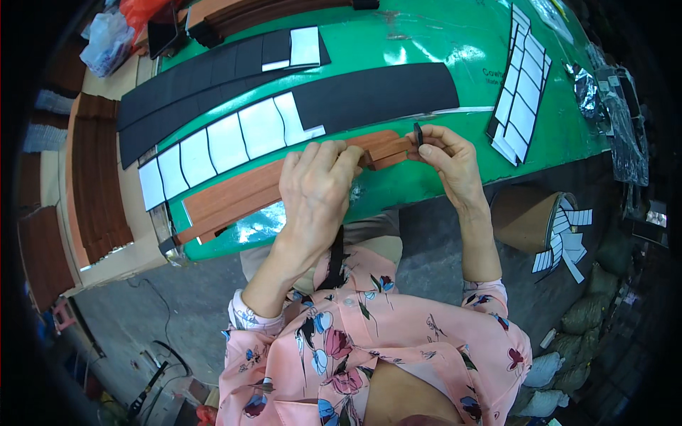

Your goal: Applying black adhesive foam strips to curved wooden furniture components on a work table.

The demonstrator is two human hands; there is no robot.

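Note:
A long wood-grain brown strip lies along the front of the green table. Its left end reaches the table's corner. My left hand is closed over the strip near its right end, with the fingers curled around it. Between thumb and fingertips, my right hand pinches a small flat black piece beside that right end. Just behind the strip is a black foam sheet, and white-backed pieces with dark dividing lines run along its left part.
More black sheets lie at the back left. A sheet of white-backed pieces rests at the right. Stacked brown strips stand left of the table. Below its right edge is a brown bin with white scraps hanging out.

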